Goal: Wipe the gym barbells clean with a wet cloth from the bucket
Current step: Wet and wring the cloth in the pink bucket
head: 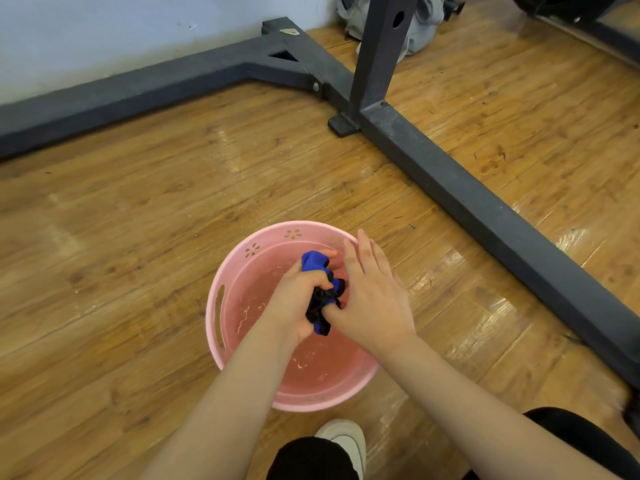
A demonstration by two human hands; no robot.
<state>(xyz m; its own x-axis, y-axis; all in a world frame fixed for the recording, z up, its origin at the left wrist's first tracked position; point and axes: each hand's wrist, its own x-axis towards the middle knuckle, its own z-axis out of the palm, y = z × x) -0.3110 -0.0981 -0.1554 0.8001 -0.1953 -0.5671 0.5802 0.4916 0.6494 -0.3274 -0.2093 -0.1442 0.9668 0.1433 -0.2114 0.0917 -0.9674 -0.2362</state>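
Note:
A pink plastic bucket (221, 306) with water in it stands on the wooden floor in front of me. Above the water, my left hand (294, 299) grips a bunched blue and black cloth (320, 292) in its fist. My right hand (372, 296) lies against the cloth's right side, fingers straight and pointing away from me, thumb touching the fabric. No barbell is in view.
A dark grey steel rack frame (485, 209) runs along the floor from the back left to the right, with an upright post (377, 50). A grey bundle of fabric (422, 26) lies behind the post. My knee and white shoe (346, 441) are just behind the bucket.

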